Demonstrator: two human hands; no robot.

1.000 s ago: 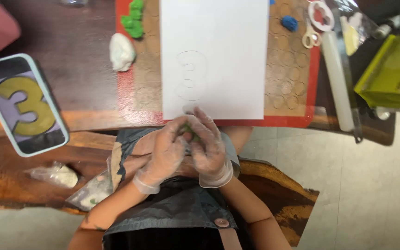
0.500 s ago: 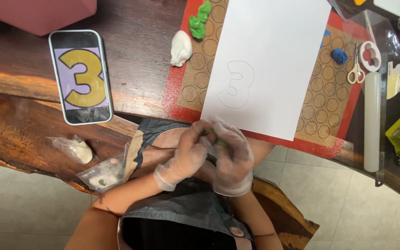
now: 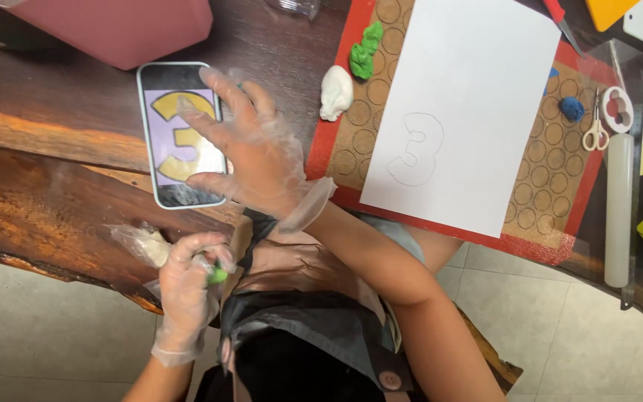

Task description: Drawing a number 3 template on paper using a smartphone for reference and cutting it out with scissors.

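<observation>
Two gloved hands: right hand [image 3: 251, 152] spread over the upright-lying phone [image 3: 180, 134], left hand [image 3: 187, 279] pinching green clay [image 3: 217, 275].

Your phone [image 3: 180, 134] lies flat on the dark wooden desk [image 3: 61, 112], its screen lit with a yellow numeral on lilac, partly covered. The small green clay piece [image 3: 217, 275] sits pinched at the desk's near edge.

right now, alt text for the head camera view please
A gloved right hand reaches over a phone showing a yellow numeral, while the gloved left hand pinches a bit of green clay. Beside them, white paper with an outlined numeral lies on a red-edged mat.
</observation>
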